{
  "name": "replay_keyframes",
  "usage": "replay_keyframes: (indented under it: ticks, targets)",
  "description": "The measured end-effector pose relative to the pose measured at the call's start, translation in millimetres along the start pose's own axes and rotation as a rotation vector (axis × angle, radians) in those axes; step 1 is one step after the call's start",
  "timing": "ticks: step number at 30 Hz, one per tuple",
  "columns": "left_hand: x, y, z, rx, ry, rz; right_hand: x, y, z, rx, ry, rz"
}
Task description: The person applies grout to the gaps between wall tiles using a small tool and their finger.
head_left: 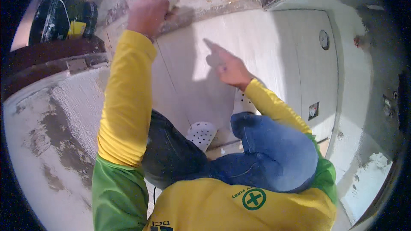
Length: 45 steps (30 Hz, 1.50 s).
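White slim object, top centre: who has it?
The left hand, fingers closed round it.
And the right hand?
Mid-frame, loosely open, pointing, over pale floor panels.
Any writing?
Dark lettering across the yellow-and-green shirt, lower centre.

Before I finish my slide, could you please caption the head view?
Crouched in white clogs over a pale floor: left hand gripping a white object, right hand extended.

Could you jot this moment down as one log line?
left hand: gripping blurred white object | right hand: pointing, over pale floor | dark container: upper left
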State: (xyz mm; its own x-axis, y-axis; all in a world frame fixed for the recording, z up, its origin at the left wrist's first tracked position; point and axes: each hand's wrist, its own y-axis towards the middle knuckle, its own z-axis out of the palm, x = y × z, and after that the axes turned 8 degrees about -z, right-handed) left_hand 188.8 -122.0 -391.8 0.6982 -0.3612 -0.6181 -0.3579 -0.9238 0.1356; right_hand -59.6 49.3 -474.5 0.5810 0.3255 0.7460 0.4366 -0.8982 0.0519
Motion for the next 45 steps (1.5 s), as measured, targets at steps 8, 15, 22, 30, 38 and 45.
replay_keyframes:
  ticks: [8,15,22,30,38,45]
  targets:
    - [-77,5,22,0.219,-0.671,-0.649,20,37,-93,-0.419,0.273,-0.027]
    - [-96,8,37,0.336,-0.624,-0.647,22,41,-94,-0.439,0.229,-0.017]
    - [-102,8,45,0.403,-0.7,-0.65,17,37,-93,-0.358,0.165,0.096]
    - [-98,7,54,0.432,-0.431,-0.632,-2,28,-97,-0.421,0.379,-0.032]
    - [-79,8,24,0.225,-0.556,-0.625,-99,0,-89,-0.407,0.631,0.366]
    - [-67,-7,-7,0.152,-0.635,-0.704,-158,15,-97,-0.378,0.642,0.489]
